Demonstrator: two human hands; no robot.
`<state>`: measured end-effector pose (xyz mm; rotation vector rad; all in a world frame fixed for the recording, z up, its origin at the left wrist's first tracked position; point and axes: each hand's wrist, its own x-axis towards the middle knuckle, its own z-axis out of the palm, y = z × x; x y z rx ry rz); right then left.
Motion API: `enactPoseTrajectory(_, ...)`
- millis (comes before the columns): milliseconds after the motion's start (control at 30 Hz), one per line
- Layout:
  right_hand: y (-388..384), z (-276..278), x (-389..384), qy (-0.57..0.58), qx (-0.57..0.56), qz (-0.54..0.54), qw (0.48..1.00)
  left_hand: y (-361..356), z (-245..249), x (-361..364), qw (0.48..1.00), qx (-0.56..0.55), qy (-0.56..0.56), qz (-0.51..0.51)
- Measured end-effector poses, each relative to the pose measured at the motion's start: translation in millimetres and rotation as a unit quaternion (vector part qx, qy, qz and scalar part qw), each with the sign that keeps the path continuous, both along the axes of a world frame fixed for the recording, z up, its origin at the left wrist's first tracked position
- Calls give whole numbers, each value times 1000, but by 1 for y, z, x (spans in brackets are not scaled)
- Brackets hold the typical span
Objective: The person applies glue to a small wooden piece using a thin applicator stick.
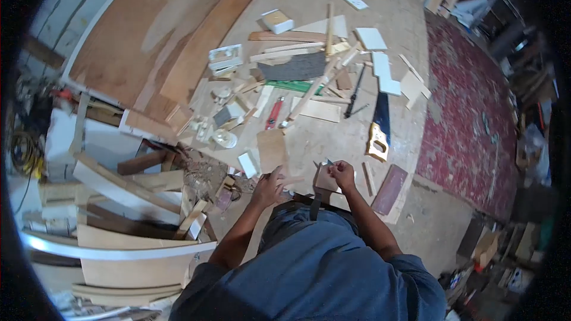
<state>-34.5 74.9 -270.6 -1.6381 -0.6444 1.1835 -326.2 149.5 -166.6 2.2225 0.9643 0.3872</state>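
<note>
At the near table edge my left hand (pixel 269 186) has its fingers closed around the end of a thin tan wooden strip (pixel 293 180), which points right. A brown sheet (pixel 272 147) lies just above this hand. My right hand (pixel 342 175) is pinched together over a small brown board (pixel 324 179); a small bluish tip shows at its fingers, but I cannot tell what it is. Right of this hand lie a narrow wooden stick (pixel 369 179) and a dark reddish block (pixel 390 189). A small white block (pixel 247 165) sits left of the brown sheet.
A handsaw (pixel 379 137) with a yellowish handle lies on the table (pixel 309 142). Beyond my hands are a red utility knife (pixel 275 113), a grey abrasive sheet (pixel 291 67) and several wood offcuts. Curved wooden pieces (pixel 128 181) are stacked at the left; a worn red panel (pixel 467 107) is at the right.
</note>
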Motion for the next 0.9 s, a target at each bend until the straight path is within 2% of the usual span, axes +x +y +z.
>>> enactPoseTrajectory(67,29,1,-25,42,-16,17,999,-12,6,-31,991,-66,22,113)
enactPoseTrajectory(133,58,3,-48,73,-72,94,990,-25,-3,-62,990,-19,-18,135)
enactPoseTrajectory(200,87,7,-74,110,-77,96,986,-41,3,-80,977,24,41,210)
enactPoseTrajectory(300,128,-3,-108,249,-80,134,956,-61,-4,-99,966,36,13,256)
enactPoseTrajectory(433,166,14,-141,229,-105,141,957,-78,-11,-107,954,-17,6,301)
enactPoseTrajectory(567,165,20,-146,235,-72,115,962,-84,-34,-111,957,7,11,289)
enactPoseTrajectory(633,154,23,-137,194,-140,164,957,-81,-28,-106,953,-6,9,304)
enactPoseTrajectory(767,116,6,-113,125,-123,121,977,-65,-17,-88,964,-5,21,265)
enactPoseTrajectory(833,94,1,-93,32,-56,197,978,-55,-15,-76,974,30,45,220)
enactPoseTrajectory(867,79,-1,-82,32,-59,188,980,-48,-18,-66,976,26,44,212)
enactPoseTrajectory(900,65,13,-75,-53,-4,218,975,-40,-25,-59,985,4,4,171)
